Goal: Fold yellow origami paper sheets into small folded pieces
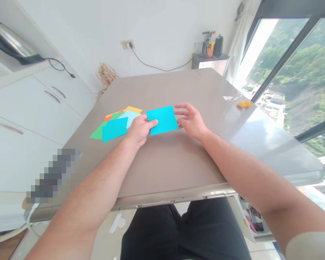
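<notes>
A cyan square sheet of paper [162, 120] is held just above the beige table [165, 162]. My left hand [140, 129] pinches its left edge, thumb on top. My right hand [191, 121] is at the sheet's right edge, its fingers spread and touching the paper. To the left lies a loose fan of coloured sheets [117, 124]: cyan, green, light blue, orange and yellow.
A small folded yellow paper piece [245, 104] sits near the table's right edge by the window. White cabinets [29, 119] stand on the left. A small stand with bottles [211, 45] is at the far wall. My dark-trousered legs [178, 234] show below the table's front edge.
</notes>
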A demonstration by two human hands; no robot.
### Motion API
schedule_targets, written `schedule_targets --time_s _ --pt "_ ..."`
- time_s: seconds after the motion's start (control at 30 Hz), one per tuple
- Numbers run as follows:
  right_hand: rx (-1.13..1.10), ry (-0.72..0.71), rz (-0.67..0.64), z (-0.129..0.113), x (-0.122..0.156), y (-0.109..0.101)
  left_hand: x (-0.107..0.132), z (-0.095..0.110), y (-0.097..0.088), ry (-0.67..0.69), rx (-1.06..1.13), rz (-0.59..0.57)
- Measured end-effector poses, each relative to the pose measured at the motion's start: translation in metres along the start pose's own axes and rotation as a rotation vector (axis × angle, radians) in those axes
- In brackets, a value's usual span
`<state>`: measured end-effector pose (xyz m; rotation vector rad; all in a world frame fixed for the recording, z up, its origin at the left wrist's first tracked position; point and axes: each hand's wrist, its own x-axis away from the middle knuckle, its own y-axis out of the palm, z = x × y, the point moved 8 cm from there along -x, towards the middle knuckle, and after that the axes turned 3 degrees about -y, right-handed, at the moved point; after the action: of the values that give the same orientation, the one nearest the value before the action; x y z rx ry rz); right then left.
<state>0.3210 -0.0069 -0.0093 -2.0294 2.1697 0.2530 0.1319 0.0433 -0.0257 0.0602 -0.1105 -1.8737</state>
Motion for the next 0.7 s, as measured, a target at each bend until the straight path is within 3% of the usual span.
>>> schedule_targets --time_s 0.17,0.5,0.7 --pt "0.107 -0.096 -0.162 0.003 0.002 0.011 0.001 0.003 0.0 -0.005 0.011 -0.002" --pt "0.16 -0.186 -0.119 -0.006 0.008 0.009 0.006 0.002 0.004 -0.076 -0.07 -0.008" --pt "0.112 -0.11 -0.023 0.001 0.007 0.0 0.005 -0.002 0.008 -0.128 0.024 -0.07"
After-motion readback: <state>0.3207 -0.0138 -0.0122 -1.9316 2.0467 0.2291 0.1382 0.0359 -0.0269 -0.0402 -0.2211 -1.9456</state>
